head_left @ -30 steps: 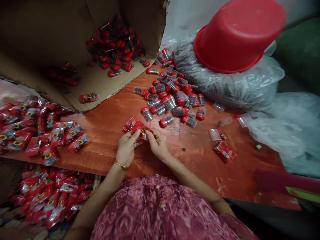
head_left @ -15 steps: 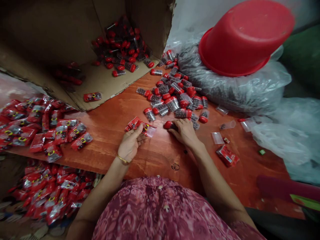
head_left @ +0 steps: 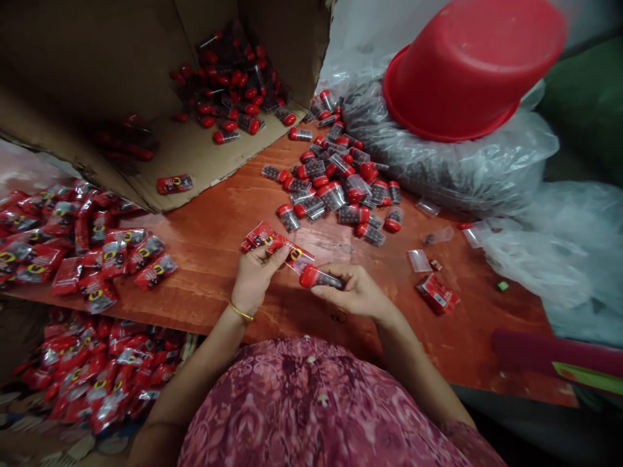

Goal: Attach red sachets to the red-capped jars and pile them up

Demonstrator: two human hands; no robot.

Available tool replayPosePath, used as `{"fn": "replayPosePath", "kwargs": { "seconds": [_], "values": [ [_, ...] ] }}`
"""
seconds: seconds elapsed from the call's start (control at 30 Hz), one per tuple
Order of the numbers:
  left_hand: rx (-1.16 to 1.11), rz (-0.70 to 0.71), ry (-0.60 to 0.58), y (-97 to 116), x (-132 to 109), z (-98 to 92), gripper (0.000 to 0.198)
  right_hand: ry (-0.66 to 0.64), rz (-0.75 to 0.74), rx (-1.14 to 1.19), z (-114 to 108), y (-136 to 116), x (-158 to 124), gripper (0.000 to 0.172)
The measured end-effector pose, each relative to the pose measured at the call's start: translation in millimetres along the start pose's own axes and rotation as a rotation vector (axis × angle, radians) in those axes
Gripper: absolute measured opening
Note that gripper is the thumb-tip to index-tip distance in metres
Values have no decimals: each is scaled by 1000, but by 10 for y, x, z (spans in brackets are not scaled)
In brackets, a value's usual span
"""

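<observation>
Reddish tabletop (head_left: 204, 292) | right hand (head_left: 357, 292) grips 1 red-capped vial (head_left: 327, 279) over it | left hand (head_left: 254, 277) pinches red packets (head_left: 296, 254) | vial's long axis points left, cap (head_left: 307, 276) at packets' clear end; contact unclear

A reddish table (head_left: 204, 246) bears red-capped tubes (head_left: 333, 196) and packets (head_left: 114, 256).

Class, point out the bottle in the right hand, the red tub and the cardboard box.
Bottle (head_left: 326, 279), head view: its dark-looking body.
Red tub (head_left: 462, 81), head view: its side wall.
Cardboard box (head_left: 217, 162), head view: bare inner surface.
</observation>
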State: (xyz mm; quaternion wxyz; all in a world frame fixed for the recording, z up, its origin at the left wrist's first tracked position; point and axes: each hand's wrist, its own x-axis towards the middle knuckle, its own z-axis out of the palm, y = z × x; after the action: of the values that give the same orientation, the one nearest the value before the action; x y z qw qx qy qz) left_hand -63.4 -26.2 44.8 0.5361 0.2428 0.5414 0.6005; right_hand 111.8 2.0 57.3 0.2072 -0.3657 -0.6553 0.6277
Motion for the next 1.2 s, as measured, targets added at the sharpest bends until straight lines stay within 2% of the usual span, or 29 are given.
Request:
{"fn": "replayPosePath", "kwargs": {
  "seconds": [0.1, 0.2, 0.33, 0.5, 0.8, 0.87, 1.03, 1.13, 1.2],
  "values": [
    [98, 40, -57, 18, 16, -54, 24, -15, 38, 31, -27, 25, 41, 29],
    [129, 19, -127, 54, 45, -66, 24, 24, 46, 50, -41, 44, 64, 30],
    [121, -17, -178, 53, 83, -20, 26, -23, 44, 78, -34, 34, 83, 28],
    [82, -67, -202, 9, 126, -2, 29, 131, 100, 96, -16, 47, 112, 34],
    [41, -89, -153, -25, 113, 55, 29, 68, 186, 292, 18, 245, 112, 41],
    [8, -96, -153, -52, 83, 77, 28, 71, 162, 293, 31, 252, 113, 39],
    [-71, -151, -132, -125, 9, 128, 28, 178, 55, 231, 104, 191, 150, 34],
    [-153, -170, -50, -133, -1, 156, 31, 289, 15, 255, 161, 192, 164, 35],
    [-216, -152, 22, -128, -3, 179, 32, 309, 16, 314, 201, 221, 163, 37]
  ]
}}
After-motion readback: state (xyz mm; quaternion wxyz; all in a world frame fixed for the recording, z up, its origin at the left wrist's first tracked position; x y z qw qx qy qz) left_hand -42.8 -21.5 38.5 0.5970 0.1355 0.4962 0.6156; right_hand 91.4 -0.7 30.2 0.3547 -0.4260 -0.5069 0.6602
